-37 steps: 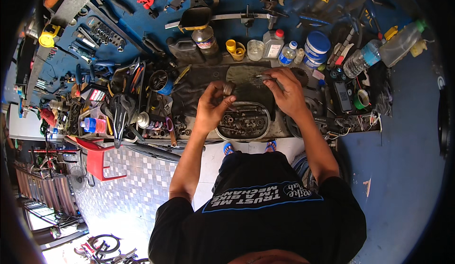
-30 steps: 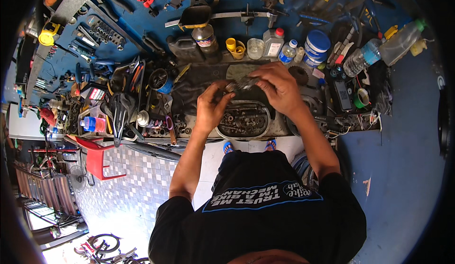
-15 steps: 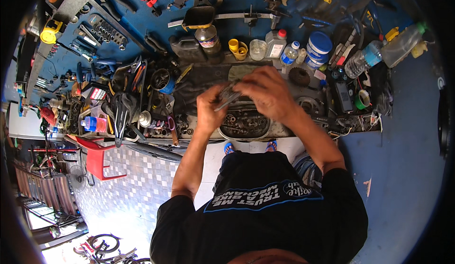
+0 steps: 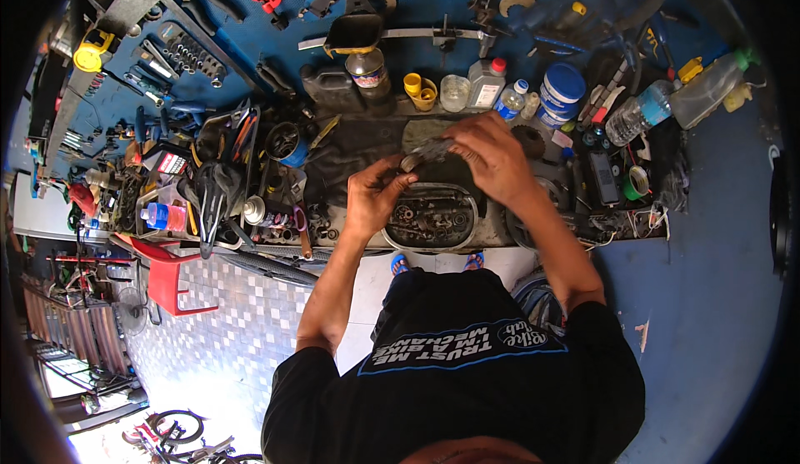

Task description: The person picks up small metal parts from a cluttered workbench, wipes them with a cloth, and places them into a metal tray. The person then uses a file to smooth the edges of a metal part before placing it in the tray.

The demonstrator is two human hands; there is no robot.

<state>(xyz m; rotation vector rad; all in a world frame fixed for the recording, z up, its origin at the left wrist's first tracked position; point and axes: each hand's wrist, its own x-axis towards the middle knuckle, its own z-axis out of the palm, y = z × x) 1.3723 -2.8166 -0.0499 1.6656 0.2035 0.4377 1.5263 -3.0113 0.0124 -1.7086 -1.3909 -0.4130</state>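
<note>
Over the middle of the cluttered dark desk (image 4: 350, 143), both hands meet above an oval metal tray (image 4: 431, 216) full of small greasy parts, which sits at the desk's near edge. The left hand (image 4: 372, 197) has its grip closed with thumb and fingertips pinching the near end of a small dull grey metal part (image 4: 423, 153). The right hand (image 4: 492, 157) arches over the part's far end, fingers curled round it, so the piece hangs between the two hands just above the tray's far rim. Along the desk's far edge stand a yellow plastic cup (image 4: 419, 91), a clear jar (image 4: 454, 92), a white bottle with a red cap (image 4: 486, 81) and a blue-lidded round tub (image 4: 560, 91). Toward the left edge lies a black bicycle saddle (image 4: 211, 193) among pliers and spray cans.
</note>
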